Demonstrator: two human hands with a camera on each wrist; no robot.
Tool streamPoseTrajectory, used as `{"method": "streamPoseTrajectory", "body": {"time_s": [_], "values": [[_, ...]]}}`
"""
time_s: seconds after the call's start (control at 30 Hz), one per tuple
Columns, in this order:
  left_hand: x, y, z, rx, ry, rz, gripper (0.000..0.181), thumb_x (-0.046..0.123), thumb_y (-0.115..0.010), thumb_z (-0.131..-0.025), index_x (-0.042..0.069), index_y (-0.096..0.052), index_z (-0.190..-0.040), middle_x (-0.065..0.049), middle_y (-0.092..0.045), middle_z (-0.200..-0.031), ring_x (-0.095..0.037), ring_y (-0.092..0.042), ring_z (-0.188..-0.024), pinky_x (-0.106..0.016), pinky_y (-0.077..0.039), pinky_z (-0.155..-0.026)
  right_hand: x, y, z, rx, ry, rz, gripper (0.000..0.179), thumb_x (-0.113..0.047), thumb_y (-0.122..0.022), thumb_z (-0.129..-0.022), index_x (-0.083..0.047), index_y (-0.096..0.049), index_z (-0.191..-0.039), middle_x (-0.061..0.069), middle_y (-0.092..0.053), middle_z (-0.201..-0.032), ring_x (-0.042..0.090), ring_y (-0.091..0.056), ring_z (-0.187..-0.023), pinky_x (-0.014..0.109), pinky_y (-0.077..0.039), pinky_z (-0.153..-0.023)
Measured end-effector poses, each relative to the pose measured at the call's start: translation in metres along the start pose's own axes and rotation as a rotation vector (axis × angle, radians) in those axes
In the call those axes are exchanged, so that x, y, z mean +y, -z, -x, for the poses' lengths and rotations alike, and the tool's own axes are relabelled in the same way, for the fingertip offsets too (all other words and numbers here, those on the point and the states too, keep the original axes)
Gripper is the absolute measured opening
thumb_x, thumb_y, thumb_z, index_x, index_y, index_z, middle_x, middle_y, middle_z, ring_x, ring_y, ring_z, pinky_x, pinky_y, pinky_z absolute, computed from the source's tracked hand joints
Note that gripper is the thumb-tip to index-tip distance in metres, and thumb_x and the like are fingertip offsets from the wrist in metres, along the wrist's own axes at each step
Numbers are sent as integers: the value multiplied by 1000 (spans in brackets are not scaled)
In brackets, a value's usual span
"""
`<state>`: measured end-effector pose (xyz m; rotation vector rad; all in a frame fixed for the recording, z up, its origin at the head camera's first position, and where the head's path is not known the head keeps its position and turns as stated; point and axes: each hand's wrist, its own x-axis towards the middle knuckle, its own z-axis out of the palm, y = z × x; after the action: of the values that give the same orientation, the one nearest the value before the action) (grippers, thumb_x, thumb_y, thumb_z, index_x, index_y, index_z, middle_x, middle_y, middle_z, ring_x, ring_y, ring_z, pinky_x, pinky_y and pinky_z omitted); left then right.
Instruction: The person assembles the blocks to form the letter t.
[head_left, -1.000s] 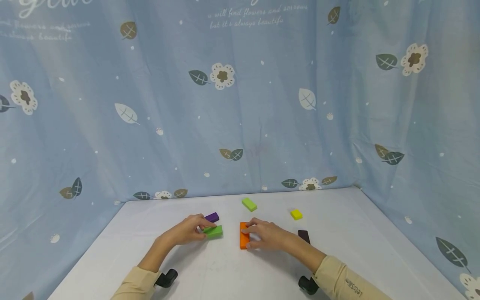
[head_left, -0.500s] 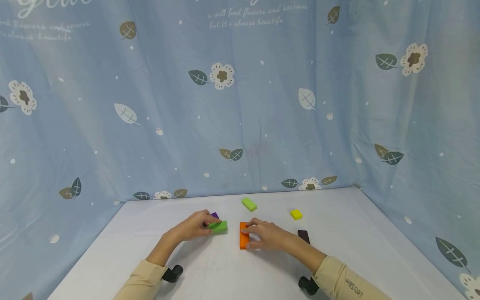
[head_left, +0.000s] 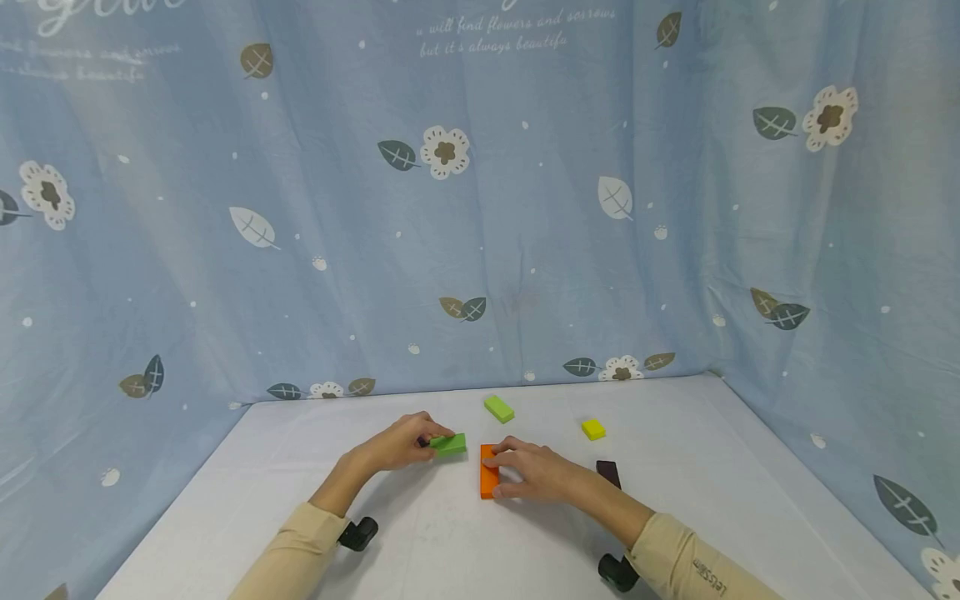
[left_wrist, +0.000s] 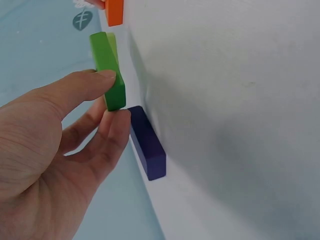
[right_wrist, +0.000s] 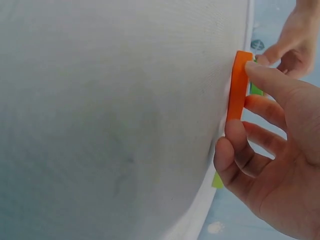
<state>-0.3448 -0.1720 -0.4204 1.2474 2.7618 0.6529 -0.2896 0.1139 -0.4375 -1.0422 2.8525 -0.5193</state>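
Note:
My left hand (head_left: 397, 443) pinches a green block (head_left: 450, 445) between thumb and fingers. In the left wrist view this green block (left_wrist: 107, 70) is held by one end and looks raised off the table. A purple block (left_wrist: 147, 144) lies just beyond the fingertips there; in the head view the left hand mostly hides it. On the right, my other hand (head_left: 538, 472) grips an orange block (head_left: 488, 485) standing or lying lengthwise away from me. Thumb and fingers touch the two ends of the orange block (right_wrist: 239, 87) in the right wrist view.
Farther back lies a light green block (head_left: 498, 408). To the right are a small yellow block (head_left: 593, 429) and a dark block (head_left: 608, 473), partly behind the right forearm. A white cloth covers the table (head_left: 435, 542); a blue patterned curtain (head_left: 510, 225) surrounds it.
My left hand has carried the green block to the right and away from me, nearer the orange block, covering the purple block from the head view. The right hand has stayed in place.

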Motion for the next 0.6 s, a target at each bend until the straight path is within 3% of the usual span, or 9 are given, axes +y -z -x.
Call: {"method": "streamPoseTrajectory", "body": {"time_s": [0.6], "values": [[9,-1,-27,-46,33,-12,36,2,-69,-88,5,-67,-125,-10,-64,-105,-21,-61,-93,-26,-55,-80,-4,1,-1,-28,-43,25,48,-45,-70,-88,-25,-64,-132,0,-56,-135,20,-60,-115,51,-50,-94]]}}
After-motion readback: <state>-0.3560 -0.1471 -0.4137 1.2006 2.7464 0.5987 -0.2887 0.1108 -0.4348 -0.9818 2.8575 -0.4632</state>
